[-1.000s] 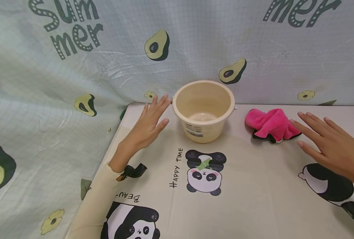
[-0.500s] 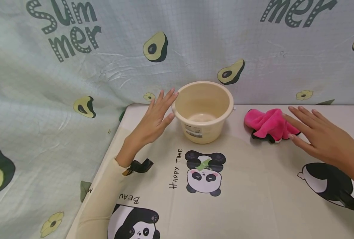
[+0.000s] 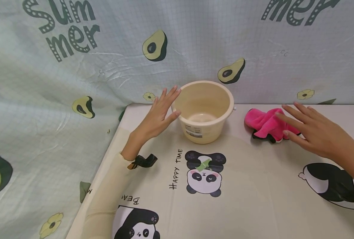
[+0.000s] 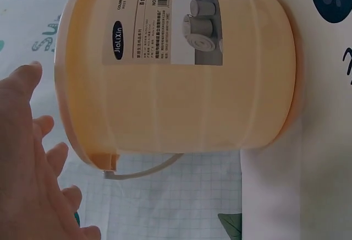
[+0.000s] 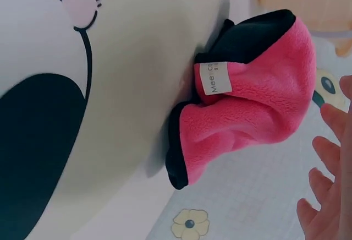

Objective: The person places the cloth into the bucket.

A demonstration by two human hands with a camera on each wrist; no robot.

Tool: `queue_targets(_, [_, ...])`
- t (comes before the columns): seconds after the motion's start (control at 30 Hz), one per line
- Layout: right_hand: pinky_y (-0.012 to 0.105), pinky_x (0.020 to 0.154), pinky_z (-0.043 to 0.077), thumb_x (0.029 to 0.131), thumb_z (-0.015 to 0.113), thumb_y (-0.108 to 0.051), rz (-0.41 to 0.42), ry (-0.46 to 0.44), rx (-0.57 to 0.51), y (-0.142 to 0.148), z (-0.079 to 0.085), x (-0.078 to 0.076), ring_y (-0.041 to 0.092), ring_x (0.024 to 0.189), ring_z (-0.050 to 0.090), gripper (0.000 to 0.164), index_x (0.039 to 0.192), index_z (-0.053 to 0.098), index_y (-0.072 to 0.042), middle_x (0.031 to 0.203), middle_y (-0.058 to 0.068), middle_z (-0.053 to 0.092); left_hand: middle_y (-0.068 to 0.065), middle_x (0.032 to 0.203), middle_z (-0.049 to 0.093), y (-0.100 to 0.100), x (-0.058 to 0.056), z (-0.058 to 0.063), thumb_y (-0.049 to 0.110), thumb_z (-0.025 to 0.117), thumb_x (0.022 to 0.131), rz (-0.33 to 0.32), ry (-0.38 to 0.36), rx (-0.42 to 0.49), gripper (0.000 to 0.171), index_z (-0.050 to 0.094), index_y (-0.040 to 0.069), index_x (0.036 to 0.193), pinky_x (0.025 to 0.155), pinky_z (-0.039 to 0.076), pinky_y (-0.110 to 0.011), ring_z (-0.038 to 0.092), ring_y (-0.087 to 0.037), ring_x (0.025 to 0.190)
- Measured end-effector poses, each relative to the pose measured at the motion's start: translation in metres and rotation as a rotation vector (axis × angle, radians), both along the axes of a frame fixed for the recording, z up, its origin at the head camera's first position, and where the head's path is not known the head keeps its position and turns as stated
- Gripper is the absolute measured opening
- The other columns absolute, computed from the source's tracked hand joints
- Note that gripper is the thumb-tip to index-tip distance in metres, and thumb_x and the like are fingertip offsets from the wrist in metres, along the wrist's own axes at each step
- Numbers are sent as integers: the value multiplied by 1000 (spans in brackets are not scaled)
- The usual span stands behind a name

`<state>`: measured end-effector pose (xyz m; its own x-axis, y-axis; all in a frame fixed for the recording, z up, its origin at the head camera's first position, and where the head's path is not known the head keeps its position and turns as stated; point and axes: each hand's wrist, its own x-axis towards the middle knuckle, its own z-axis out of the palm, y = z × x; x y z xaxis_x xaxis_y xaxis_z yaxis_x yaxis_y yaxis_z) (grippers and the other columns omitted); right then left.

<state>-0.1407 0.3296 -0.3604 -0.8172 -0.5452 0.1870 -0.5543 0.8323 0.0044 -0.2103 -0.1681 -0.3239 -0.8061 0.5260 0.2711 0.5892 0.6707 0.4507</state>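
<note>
Counter (image 3: pixel 248 186) | left hand (image 3: pixel 160 114), spread wide, being brought closer to cream bucket (image 3: pixel 208 131) | right hand (image 3: pixel 318 133), wide, being brought closer to pink cloth (image 3: pixel 265 123) right of bucket | reach apparently being advanced, nothing being held

Table (image 3: pixel 248 199): pale surface, printed with black-and-white pandas (image 3: pixel 204 181) and lettering (image 3: pixel 175 169) reading "Happy time". On it, near far edge: cream bucket (image 3: pixel 203 132), upright, label on its near wall. To the bucket's right, well apart from it: pink cloth (image 3: pixel 263 122), dark-edged, crumpled into a raised heap, white tag visible in right wrist view.
</note>
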Motion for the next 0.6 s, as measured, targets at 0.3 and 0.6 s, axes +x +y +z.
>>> queue_targets(0.3, [52,123,-13,94,63,-43,14,74,149,0,2,-17,29,157,-6,83,164,22,-26,170,9,16,15,169,9,0,-8,-4,68,44,98,23,-39,-30,79,19,32,164,124,-6,-53,-5,-21,157])
queue_targets(0.6, [57,120,-18,93,63,-54,37,27,151,-5,0,-36,27,158,-1,74,158,38,-28,165,8,31,11,169,16,-1,-14,-7,78,44,93,-6,-94,10,91,24,24,164,124,-7,-53,-5,-19,157])
